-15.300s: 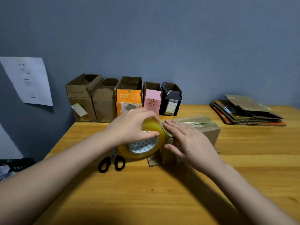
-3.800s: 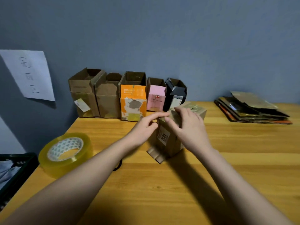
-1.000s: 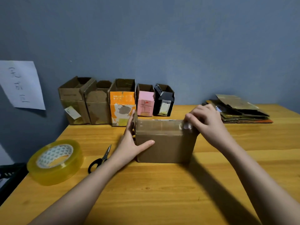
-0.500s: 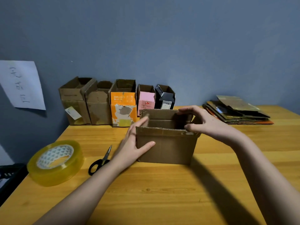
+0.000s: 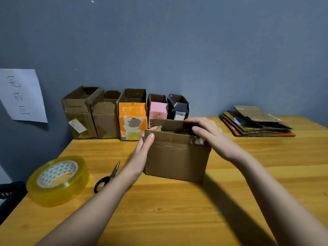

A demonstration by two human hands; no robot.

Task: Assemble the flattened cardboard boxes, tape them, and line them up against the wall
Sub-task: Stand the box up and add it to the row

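Observation:
A brown cardboard box [image 5: 175, 160] stands upright in the middle of the wooden table [image 5: 177, 213], its top flaps raised and its mouth open. My left hand [image 5: 144, 151] grips its left side, thumb on the front flap. My right hand [image 5: 207, 135] holds the upper right rim, fingers over the flap edge. Several assembled boxes [image 5: 124, 112] stand in a row against the blue wall. A stack of flattened cardboard [image 5: 255, 122] lies at the back right.
A large roll of clear tape [image 5: 57, 180] lies flat at the front left, with black-handled scissors [image 5: 108, 176] between it and the box. A paper sheet [image 5: 21, 95] hangs on the wall at left. A dark basket [image 5: 8, 192] sits past the table's left edge.
Over the last second the box was turned from taped side up to open mouth up. Both hands stayed on it and now hold the raised flaps, the box slightly higher and closer.

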